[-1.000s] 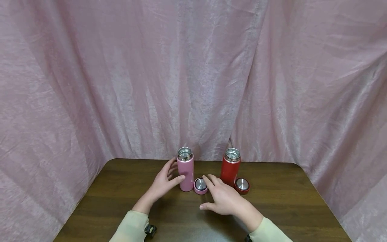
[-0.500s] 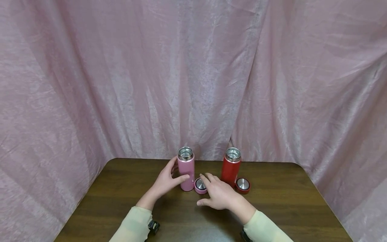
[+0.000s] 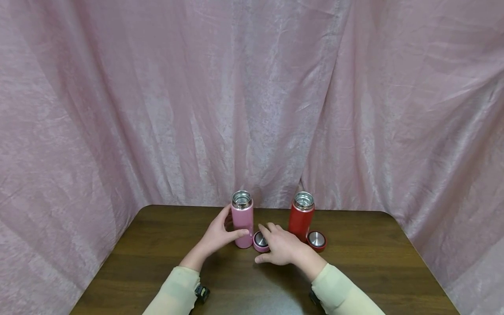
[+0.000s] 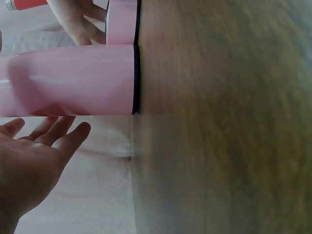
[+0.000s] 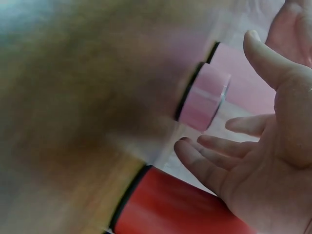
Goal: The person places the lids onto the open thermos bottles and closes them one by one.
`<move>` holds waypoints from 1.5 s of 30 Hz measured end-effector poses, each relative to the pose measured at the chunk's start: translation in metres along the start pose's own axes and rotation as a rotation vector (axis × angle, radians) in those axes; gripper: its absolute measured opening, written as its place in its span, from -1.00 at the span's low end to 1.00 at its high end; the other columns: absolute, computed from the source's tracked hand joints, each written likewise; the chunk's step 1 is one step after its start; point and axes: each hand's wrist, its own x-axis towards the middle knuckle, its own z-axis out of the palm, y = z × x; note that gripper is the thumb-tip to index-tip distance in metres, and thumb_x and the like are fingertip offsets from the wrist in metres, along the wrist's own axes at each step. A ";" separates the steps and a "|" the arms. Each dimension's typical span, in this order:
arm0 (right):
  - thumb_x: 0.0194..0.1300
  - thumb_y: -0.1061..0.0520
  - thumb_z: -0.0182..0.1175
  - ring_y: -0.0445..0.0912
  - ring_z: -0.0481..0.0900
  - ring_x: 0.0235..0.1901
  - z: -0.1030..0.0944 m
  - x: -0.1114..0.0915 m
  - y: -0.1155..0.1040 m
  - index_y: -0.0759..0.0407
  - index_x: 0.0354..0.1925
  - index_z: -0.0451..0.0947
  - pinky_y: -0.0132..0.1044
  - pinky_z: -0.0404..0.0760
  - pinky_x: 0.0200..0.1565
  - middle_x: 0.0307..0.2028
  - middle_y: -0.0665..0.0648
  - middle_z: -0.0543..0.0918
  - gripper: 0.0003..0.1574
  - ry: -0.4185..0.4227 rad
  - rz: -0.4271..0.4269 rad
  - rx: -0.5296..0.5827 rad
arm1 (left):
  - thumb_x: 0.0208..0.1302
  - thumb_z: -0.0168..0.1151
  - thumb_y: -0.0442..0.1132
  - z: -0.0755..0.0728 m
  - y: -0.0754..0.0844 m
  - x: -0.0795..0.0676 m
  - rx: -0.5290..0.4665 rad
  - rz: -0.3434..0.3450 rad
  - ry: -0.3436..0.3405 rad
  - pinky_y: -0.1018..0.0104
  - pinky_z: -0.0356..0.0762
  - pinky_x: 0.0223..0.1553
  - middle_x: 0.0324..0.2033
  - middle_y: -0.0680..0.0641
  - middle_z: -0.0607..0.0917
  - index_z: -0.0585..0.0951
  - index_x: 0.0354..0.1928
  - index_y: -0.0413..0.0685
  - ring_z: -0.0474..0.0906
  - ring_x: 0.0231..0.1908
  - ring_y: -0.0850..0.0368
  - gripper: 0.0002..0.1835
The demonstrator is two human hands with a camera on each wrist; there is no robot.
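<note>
A pink thermos bottle (image 3: 242, 225) stands upright without its lid in the head view. Beside it on the left is my left hand (image 3: 218, 234), thumb across the front and fingers spread along the far side; in the left wrist view the fingers (image 4: 70, 139) lie loosely, not wrapped round it. The pink lid (image 3: 260, 242) sits at the bottle's right foot, metal side up. Over its right side reaches my right hand (image 3: 283, 246), fingers extended and thumb apart. In the right wrist view a gap shows between that hand (image 5: 263, 156) and the pink lid (image 5: 202, 97).
A red thermos bottle (image 3: 301, 218), also uncapped, stands just behind my right hand. Its red lid (image 3: 316, 240) lies metal side up at its right. Brown wooden table (image 3: 374, 262) below; a pink curtain (image 3: 252, 96) hangs behind the far edge.
My right hand has moved left and slightly forward, over the pink lid. My left thumb has shifted a little right across the pink bottle. Bottles and lids stay in place.
</note>
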 end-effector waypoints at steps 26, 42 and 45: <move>0.16 -0.38 0.67 0.20 0.63 0.22 0.001 0.025 -0.004 0.22 0.46 0.57 0.08 0.73 0.23 0.25 0.33 0.61 0.14 -0.114 0.091 -0.022 | 0.22 0.76 -0.06 0.002 -0.003 0.004 0.014 -0.024 0.007 -0.19 0.61 0.35 0.39 -0.01 0.65 0.41 0.64 0.21 0.65 0.33 -0.09 0.00; 0.21 -0.29 0.66 0.12 0.67 0.09 0.006 0.030 -0.002 0.17 0.34 0.66 0.03 0.75 0.17 0.09 0.23 0.67 -0.08 -0.070 0.063 -0.067 | 0.24 0.74 -0.05 0.005 -0.004 0.005 0.031 -0.038 0.048 -0.10 0.70 0.29 0.36 -0.02 0.67 0.44 0.63 0.13 0.70 0.26 -0.06 -0.04; 0.22 -0.26 0.66 0.11 0.68 0.07 0.006 0.031 -0.001 0.16 0.33 0.67 0.03 0.76 0.15 0.07 0.22 0.68 -0.12 -0.075 0.066 -0.066 | 0.23 0.75 -0.05 0.005 -0.003 0.005 0.038 -0.040 0.048 -0.10 0.70 0.29 0.36 -0.02 0.67 0.44 0.62 0.13 0.70 0.26 -0.04 -0.04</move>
